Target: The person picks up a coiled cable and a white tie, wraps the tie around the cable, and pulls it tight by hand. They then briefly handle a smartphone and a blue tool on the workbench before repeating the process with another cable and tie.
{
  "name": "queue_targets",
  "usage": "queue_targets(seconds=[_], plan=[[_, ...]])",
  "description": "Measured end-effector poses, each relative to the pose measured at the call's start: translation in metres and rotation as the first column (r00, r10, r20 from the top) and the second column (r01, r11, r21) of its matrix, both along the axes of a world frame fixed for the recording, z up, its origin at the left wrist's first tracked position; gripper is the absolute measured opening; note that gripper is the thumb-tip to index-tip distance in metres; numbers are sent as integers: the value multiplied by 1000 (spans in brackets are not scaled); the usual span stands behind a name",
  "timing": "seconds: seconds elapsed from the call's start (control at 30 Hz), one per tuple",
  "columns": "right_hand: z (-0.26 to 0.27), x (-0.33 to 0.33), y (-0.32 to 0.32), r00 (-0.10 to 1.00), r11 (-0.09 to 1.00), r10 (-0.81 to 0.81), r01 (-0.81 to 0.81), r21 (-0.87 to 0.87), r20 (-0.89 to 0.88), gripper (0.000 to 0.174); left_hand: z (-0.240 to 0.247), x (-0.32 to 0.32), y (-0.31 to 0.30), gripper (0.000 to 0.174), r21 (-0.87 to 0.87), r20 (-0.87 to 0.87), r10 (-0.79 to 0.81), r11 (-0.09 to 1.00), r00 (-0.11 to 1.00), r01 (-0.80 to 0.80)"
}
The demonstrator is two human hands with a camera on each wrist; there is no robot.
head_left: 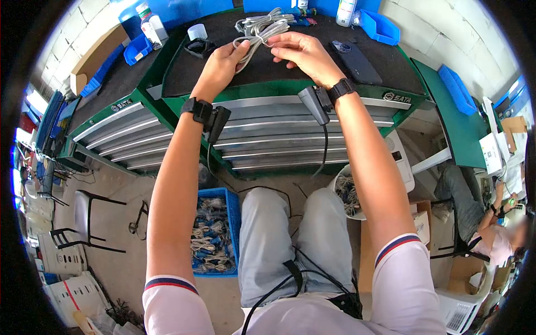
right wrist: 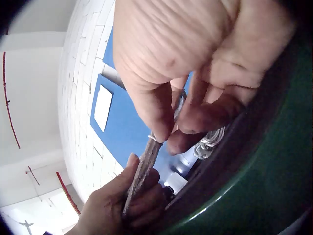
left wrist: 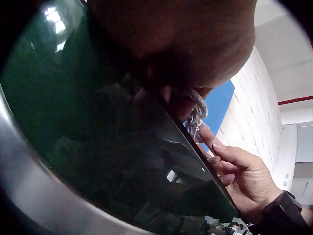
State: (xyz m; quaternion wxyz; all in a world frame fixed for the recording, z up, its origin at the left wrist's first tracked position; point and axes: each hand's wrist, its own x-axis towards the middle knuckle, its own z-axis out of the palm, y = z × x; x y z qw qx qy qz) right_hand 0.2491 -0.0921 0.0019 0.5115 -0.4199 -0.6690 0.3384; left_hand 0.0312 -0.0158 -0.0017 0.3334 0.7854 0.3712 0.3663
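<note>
A coiled light grey cable [head_left: 255, 47] is held above the dark mat near the bench's front edge. The left hand [head_left: 219, 66] grips the coil's left side with thumb and fingers; in the right wrist view the left hand [right wrist: 122, 200] is wrapped round the bundle [right wrist: 142, 176]. At the coil's right side, the right hand [head_left: 306, 54] pinches a thin tie around it between thumb and index finger. The right hand [right wrist: 181, 73] covers part of the cable in that view. Behind lies another grey cable coil [head_left: 273, 21] on the mat.
A dark phone [head_left: 357, 62] lies right of the hands, with a blue bin [head_left: 379, 27] beyond. A white cap [head_left: 197, 32] and black strap [head_left: 199, 48] are at left. Below, a blue crate [head_left: 234, 229] holds bundled cables. A seated person [head_left: 494, 237] is at far right.
</note>
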Motion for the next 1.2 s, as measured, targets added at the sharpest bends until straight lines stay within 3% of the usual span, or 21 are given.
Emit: queue_targets(seconds=[0.2,0.27,0.4,0.57,0.8,0.97,1.2], plan=[[3,-5,-3,990,995,-80,71,73,117,29,-8,3,7,50,58,78,-3,998,997,-2],[4,-3,1,996,997,-67,65,32,61,26,-6,3,3,44,8,110,-32,999,993,31],[-5,-3,3,997,991,-74,70,113,31,27,-8,1,8,44,39,3,5,999,1000,-5],[-3,-10,0,949,954,-254,214,209,185,22,-2,4,0,50,19,42,10,1000,999,-10],[-2,-9,-3,952,963,-262,247,107,160,21,-5,5,-2,50,11,121,-16,1000,993,15],[1,-4,1,986,993,-114,116,-11,118,28,-3,-3,-3,49,28,75,-22,999,997,20],[4,-8,2,975,982,-185,188,-14,119,28,-8,-1,0,51,32,102,-51,998,993,48]])
